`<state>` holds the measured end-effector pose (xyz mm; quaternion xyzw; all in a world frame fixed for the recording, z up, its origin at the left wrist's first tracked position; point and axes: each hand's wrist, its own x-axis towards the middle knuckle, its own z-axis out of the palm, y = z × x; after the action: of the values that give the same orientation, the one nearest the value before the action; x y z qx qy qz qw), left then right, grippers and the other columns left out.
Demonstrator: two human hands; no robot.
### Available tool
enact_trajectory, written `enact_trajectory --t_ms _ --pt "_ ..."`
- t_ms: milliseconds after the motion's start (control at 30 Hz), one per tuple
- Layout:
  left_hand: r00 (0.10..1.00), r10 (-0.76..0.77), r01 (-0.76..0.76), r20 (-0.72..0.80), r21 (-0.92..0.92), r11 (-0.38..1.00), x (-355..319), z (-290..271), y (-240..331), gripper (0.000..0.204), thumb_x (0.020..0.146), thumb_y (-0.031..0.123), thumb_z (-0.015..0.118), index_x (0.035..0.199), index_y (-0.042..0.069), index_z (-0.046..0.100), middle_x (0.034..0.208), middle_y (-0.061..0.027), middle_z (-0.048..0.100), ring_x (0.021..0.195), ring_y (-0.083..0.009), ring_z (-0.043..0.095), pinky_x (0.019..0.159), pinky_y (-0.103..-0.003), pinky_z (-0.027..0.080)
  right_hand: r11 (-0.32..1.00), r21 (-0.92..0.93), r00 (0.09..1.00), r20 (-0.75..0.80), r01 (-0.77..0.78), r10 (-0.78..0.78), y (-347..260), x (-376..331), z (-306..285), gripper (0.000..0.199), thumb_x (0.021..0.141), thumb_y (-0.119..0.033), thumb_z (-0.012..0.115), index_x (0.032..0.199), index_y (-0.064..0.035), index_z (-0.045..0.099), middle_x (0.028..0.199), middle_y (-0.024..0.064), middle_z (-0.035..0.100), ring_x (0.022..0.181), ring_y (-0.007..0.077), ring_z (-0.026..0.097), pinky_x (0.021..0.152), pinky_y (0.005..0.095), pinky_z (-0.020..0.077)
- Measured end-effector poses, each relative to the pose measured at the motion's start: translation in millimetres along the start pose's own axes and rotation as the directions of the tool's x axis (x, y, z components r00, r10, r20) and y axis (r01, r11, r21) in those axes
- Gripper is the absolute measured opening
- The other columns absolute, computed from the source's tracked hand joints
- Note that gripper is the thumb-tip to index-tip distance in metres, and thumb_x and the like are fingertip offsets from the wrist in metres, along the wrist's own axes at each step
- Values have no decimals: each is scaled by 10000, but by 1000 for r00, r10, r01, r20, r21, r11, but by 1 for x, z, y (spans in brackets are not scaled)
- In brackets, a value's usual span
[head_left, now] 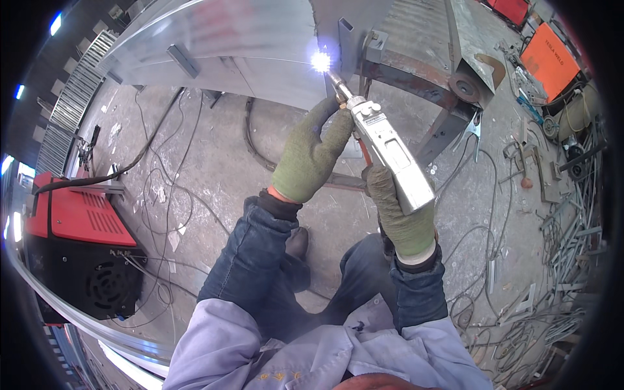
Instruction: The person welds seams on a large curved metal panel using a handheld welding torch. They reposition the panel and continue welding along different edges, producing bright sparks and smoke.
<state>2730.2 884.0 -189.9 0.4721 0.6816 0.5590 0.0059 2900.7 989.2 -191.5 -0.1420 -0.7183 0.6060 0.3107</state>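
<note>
A silver-white handheld welding gun points up and away from me, its nozzle at the edge of a large grey metal sheet. Bright bluish-white light flares at the tip and hides the exact contact point. My right hand, in a green work glove, is wrapped around the rear grip beneath the gun's body. My left hand, gloved the same way, is closed around the front of the gun just behind the nozzle; its fingertips are partly hidden. A short square tube stands beside the bright spot.
A rusty steel bench frame stands right of the sheet, with a clamp hanging from it. At left is a red and black machine. Cables trail over the floor. An orange case, a hammer and scrap metal lie right.
</note>
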Motion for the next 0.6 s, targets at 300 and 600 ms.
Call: enact_trajectory --t_ms 300,600 --pt "993 -67 80 92 -146 986 -1 14 25 504 1079 332 669 1406 -49 628 1218 -233 753 1143 -296 726 977 -396 553 999 46 997 -78 22 -19 0 -33 -22 574 1029 -481 744 1258 42 677 1004 81 747 813 128 654 715 298 523" --pt "822 -331 165 463 363 917 -27 5 64 416 979 365 750 1195 10 762 1165 -198 771 1063 -337 754 914 -397 582 956 -284 989 -146 -68 27 74 -80 -73 522 990 -344 790 1334 32 673 1056 148 774 928 233 749 796 356 578"
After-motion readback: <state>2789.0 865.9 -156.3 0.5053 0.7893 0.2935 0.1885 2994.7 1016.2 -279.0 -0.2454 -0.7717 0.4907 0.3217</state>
